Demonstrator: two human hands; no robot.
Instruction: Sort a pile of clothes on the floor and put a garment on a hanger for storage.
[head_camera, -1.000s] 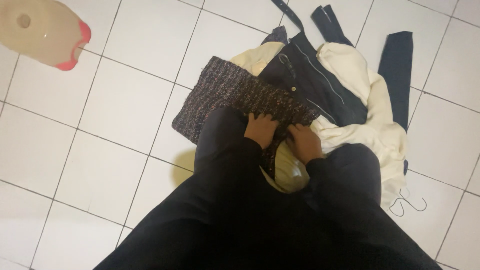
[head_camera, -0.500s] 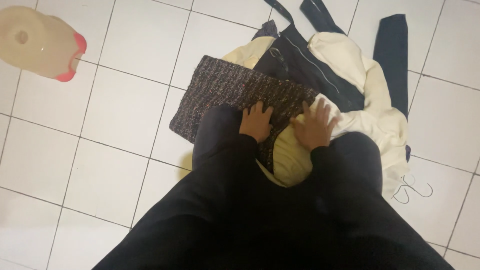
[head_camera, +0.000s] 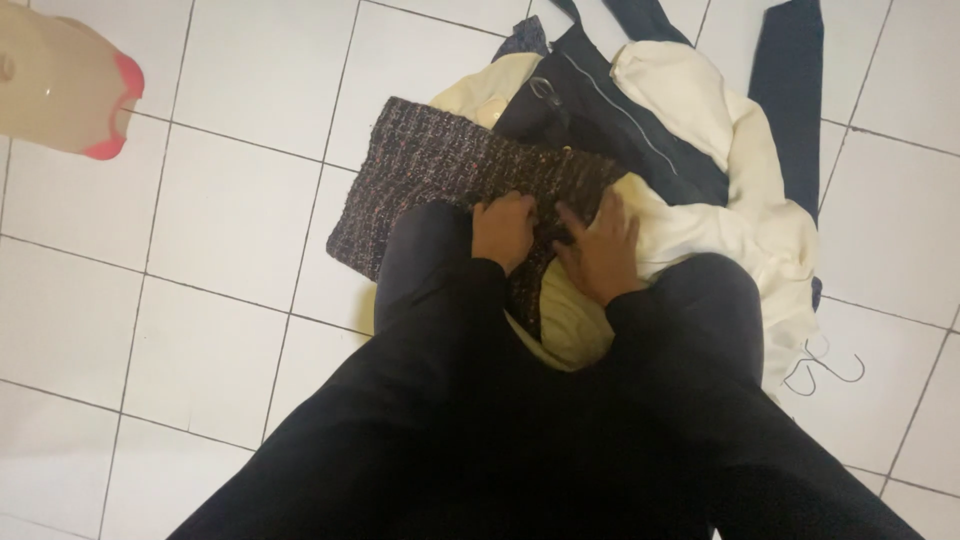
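Kneeling person is pressing the left hand, curled, gripping the dark tweed garment, and the right hand, spread flat, empty, on it, atop a clothes pile on the tiled floor. The cream garment beneath risks bunching and shifting the fold.

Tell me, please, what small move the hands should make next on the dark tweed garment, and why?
Probably slide both hands outward to smooth it flat. The left hand and right hand press side by side on the near edge of the dark tweed garment, which lies spread on the white tiled floor but overlaps the cream garment, so its right part looks bunched.
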